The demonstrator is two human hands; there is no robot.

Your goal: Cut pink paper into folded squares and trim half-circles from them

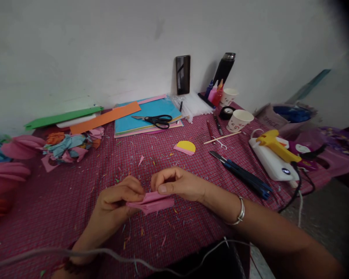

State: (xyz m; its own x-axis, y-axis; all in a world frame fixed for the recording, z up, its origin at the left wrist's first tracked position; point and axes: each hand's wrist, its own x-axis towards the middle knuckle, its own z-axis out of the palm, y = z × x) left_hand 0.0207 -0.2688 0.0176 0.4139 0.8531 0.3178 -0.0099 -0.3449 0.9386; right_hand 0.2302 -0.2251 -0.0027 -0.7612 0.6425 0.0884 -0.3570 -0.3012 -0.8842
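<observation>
A folded piece of pink paper (pixel 155 204) with several layers is held above the table between both hands. My left hand (pixel 116 199) pinches its left end between thumb and fingers. At the upper right edge, my right hand (pixel 178 184) grips the same paper with thumb and bent fingers. Beyond the hands lies a yellow half-round paper piece (pixel 186 146) with a pink edge. Small paper snippets are scattered around it on the checked cloth (pixel 110 221).
Scissors (pixel 155 120) rest on blue sheets (pixel 125 120). A blue utility knife (pixel 241 174) and a yellow glue gun (pixel 276 145) lie to the right. Paper scraps (pixel 69 147) and pink paper shapes (pixel 6 176) sit left. A cable (pixel 104 251) crosses the near side.
</observation>
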